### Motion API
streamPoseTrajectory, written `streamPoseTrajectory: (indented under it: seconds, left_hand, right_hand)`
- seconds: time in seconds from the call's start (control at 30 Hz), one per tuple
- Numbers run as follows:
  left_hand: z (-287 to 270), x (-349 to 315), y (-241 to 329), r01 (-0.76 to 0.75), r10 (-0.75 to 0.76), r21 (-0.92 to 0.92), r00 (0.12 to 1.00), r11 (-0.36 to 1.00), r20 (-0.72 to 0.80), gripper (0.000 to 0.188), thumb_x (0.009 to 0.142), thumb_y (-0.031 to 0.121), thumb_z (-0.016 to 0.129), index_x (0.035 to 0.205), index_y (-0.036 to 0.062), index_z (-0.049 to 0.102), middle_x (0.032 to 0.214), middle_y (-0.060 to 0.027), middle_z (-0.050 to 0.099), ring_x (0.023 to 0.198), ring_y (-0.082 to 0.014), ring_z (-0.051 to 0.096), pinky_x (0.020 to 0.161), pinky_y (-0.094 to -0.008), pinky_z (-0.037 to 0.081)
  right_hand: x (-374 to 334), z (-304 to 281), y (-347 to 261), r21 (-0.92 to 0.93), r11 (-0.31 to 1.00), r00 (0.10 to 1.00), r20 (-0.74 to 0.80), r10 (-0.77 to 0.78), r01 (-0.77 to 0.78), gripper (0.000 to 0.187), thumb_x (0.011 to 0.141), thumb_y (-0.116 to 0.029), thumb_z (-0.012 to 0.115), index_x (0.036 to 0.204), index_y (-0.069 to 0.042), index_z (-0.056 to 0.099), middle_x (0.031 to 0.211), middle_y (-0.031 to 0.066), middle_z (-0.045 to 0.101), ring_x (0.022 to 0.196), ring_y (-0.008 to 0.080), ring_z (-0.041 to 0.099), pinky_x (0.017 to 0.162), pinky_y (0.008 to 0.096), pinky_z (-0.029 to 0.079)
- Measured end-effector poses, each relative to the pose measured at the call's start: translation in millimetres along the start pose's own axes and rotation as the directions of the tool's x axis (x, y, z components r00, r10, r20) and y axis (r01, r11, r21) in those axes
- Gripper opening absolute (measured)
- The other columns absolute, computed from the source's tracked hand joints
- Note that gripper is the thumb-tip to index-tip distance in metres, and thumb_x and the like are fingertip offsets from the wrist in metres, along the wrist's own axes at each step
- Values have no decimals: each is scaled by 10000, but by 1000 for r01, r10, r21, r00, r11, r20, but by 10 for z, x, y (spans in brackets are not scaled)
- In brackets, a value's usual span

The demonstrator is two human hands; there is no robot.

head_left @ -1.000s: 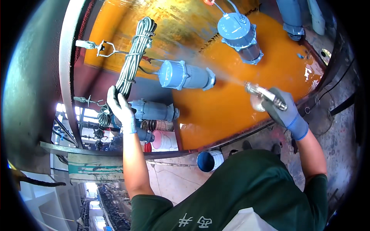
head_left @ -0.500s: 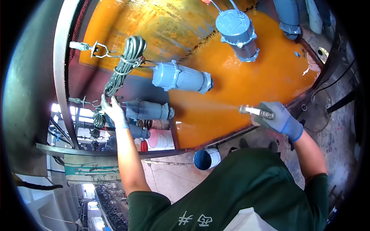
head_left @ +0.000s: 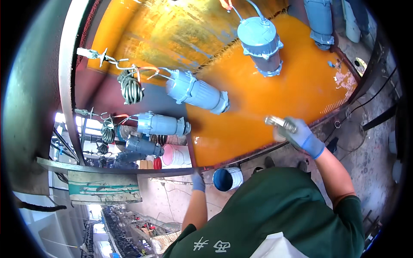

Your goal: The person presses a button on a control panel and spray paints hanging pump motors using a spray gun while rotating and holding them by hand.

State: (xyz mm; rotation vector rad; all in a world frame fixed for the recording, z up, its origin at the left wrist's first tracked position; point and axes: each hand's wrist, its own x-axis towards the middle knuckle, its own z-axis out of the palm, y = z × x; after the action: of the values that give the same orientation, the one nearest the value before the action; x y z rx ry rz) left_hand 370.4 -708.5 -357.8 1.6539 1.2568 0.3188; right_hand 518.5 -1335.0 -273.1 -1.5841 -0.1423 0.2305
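In my gloved right hand (head_left: pixel 301 135) is a metal spray gun (head_left: pixel 280 123), pointing left with a faint mist before its nozzle. A blue-grey cylindrical motor or pump (head_left: pixel 198 92) hangs tilted in front of the gun, its coiled grey cable (head_left: pixel 130 87) tied up beside it on a hook chain (head_left: pixel 112 61). My left hand (head_left: pixel 198 180), in a light glove with a blue cuff, is low near the booth's front rim, apart from the hanging units; its fingers are too unclear to read. A larger similar unit (head_left: pixel 260 41) hangs farther back.
Orange wet-looking paint covers the booth floor (head_left: pixel 241 142). More units hang at the left (head_left: pixel 161 124) and far right (head_left: pixel 319 21). A bucket with dark blue contents (head_left: pixel 234 177) stands outside the rim (head_left: pixel 172 173); a pink-topped pail (head_left: pixel 176 155) is behind it.
My left hand has left the cable coil and drawn back down and right. The coil now hangs lower, and its unit tilts more. The spray gun stays in my right hand.
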Motion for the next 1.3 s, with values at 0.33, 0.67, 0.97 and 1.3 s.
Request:
streamPoseTrajectory:
  seconds: [0.33,0.67,0.97,1.3]
  left_hand:
    - [-517,-1350,-1412,-148,-132,816,956,558,264,319,955,256,627,1095,30,803,1028,-198,796,956,-325,763,854,-437,592]
    - [-198,-1305,-1289,-158,-106,774,954,613,279,418,996,352,628,1264,60,761,1172,-232,774,1124,-402,730,957,-458,566]
    - [101,-1359,-1306,-238,-88,728,921,643,379,447,994,394,652,1222,27,763,1174,-254,765,1135,-430,715,976,-462,549]
    - [98,-1545,-1279,-375,-58,729,869,572,492,451,984,389,691,1189,-4,772,1130,-241,782,1053,-385,749,915,-451,574]
  right_hand:
    - [139,-157,-465,128,981,988,-57,-142,148,192,918,-120,798,1039,-15,691,800,43,653,746,103,588,665,326,504]
    - [78,-123,-586,241,969,992,-121,-29,57,158,971,-120,755,1050,-6,679,789,-28,610,707,90,588,630,294,487]
    - [72,87,204,96,987,977,-182,-109,128,261,946,-139,780,1166,-19,705,885,145,710,793,109,639,737,342,549]
    - [-248,-238,987,-334,942,999,-9,34,-35,304,916,-327,800,1019,-62,692,911,235,714,891,469,688,760,523,533]
